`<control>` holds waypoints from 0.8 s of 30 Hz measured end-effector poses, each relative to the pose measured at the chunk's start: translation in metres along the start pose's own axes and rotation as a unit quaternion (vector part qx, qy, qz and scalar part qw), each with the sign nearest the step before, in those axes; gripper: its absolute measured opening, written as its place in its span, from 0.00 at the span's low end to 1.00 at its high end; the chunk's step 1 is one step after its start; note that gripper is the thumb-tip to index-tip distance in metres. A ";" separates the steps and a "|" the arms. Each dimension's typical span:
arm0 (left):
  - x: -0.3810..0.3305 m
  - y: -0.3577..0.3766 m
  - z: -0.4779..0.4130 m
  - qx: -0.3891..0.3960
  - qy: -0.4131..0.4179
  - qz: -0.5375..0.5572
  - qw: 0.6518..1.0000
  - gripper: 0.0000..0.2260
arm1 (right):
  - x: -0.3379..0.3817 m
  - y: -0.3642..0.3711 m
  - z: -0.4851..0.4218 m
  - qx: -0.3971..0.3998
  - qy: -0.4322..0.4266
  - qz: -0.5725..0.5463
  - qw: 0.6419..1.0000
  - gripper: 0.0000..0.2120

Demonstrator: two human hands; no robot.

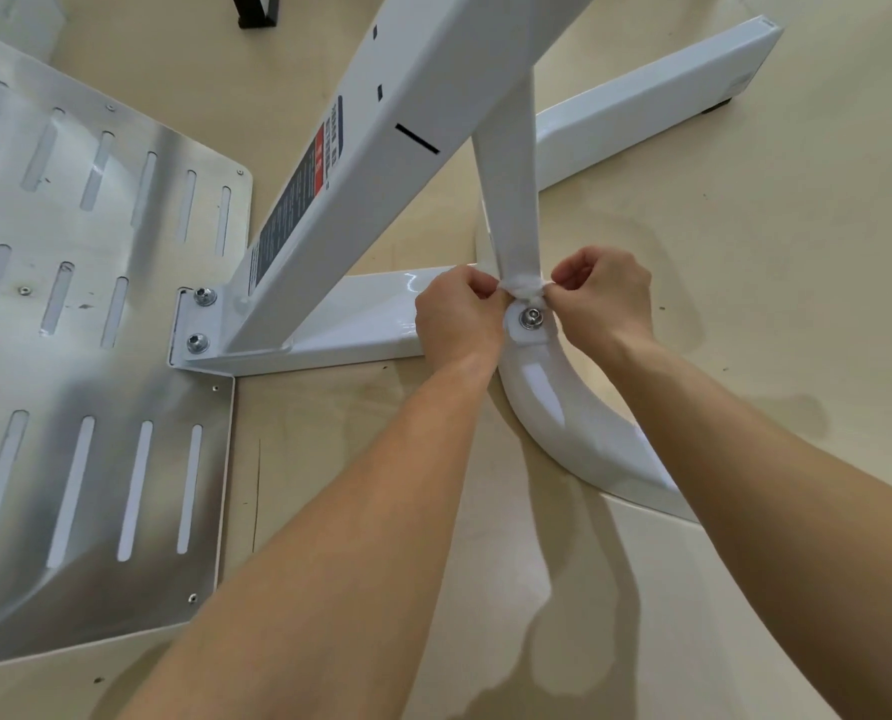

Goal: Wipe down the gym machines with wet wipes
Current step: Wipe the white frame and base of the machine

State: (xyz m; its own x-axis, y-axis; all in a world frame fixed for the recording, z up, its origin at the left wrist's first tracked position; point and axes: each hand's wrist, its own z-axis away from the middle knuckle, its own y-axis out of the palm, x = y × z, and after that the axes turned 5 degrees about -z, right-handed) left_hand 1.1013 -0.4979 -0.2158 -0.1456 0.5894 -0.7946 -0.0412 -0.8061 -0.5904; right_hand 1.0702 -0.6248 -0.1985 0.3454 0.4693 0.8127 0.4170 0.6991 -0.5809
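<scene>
A white gym machine frame stands on the floor, with a thick slanted beam (381,148) and a thinner white strut (511,200) running down to a bolted foot (531,319). A white wet wipe (521,289) is wrapped across the strut just above the bolt. My left hand (456,317) pinches the wipe's left end. My right hand (607,296) pinches its right end. Both hands have curled fingers and sit close on either side of the strut.
A slotted metal footplate (95,330) lies to the left. White base tubes (651,101) and a curved white foot piece (579,439) rest on the beige floor (745,304). A black leg (256,10) stands at the top.
</scene>
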 end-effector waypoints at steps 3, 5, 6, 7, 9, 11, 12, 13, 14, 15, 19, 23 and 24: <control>0.006 -0.013 0.011 0.006 0.021 0.021 1.000 0.07 | -0.006 -0.017 0.011 0.007 -0.010 -0.027 1.000 0.06; 0.014 -0.015 0.020 0.004 0.040 0.025 0.999 0.07 | -0.012 -0.023 0.019 0.031 -0.026 -0.023 0.999 0.09; 0.017 -0.014 0.024 0.005 0.052 0.023 0.998 0.06 | -0.016 -0.023 0.020 0.037 -0.037 -0.012 0.999 0.10; 0.018 -0.012 0.026 0.002 0.068 0.022 0.997 0.06 | -0.018 -0.021 0.020 0.036 -0.050 0.002 0.998 0.11; 0.016 -0.008 0.026 -0.015 0.093 0.018 0.995 0.07 | -0.018 -0.014 0.015 0.018 -0.076 0.021 0.997 0.12; 0.013 -0.005 0.024 -0.026 0.112 0.001 0.993 0.10 | -0.016 -0.007 0.009 0.008 -0.096 0.022 0.995 0.12; 0.013 -0.003 0.023 -0.022 0.125 -0.011 0.992 0.10 | -0.017 -0.004 0.008 0.012 -0.107 0.027 0.994 0.12; 0.013 0.000 0.024 -0.017 0.141 -0.023 0.990 0.11 | -0.017 -0.002 0.010 0.022 -0.120 0.037 0.992 0.12; 0.015 0.003 0.025 -0.012 0.155 -0.031 0.987 0.10 | -0.019 0.000 0.013 0.034 -0.137 0.049 0.989 0.11; 0.017 0.006 0.027 -0.010 0.163 -0.034 0.986 0.10 | -0.021 0.000 0.017 0.046 -0.158 0.062 0.984 0.11; 0.025 0.008 0.023 -0.011 0.187 -0.032 0.982 0.08 | -0.031 -0.006 0.025 0.096 -0.212 0.122 0.965 0.12; 0.017 0.006 0.010 0.014 0.198 -0.072 0.977 0.06 | -0.029 -0.009 0.013 0.105 -0.207 0.116 0.966 0.11; 0.014 0.005 0.008 0.023 0.194 -0.074 0.978 0.06 | -0.028 -0.008 0.014 0.096 -0.198 0.111 0.969 0.11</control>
State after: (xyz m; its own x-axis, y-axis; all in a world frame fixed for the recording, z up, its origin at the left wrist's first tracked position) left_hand 1.0911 -0.4945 -0.2291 0.2502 0.6688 -0.7001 -0.0791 -0.7066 -0.7032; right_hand 1.0452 -0.6362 -0.2160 0.0423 0.7638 0.6441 0.1920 0.6265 -0.7554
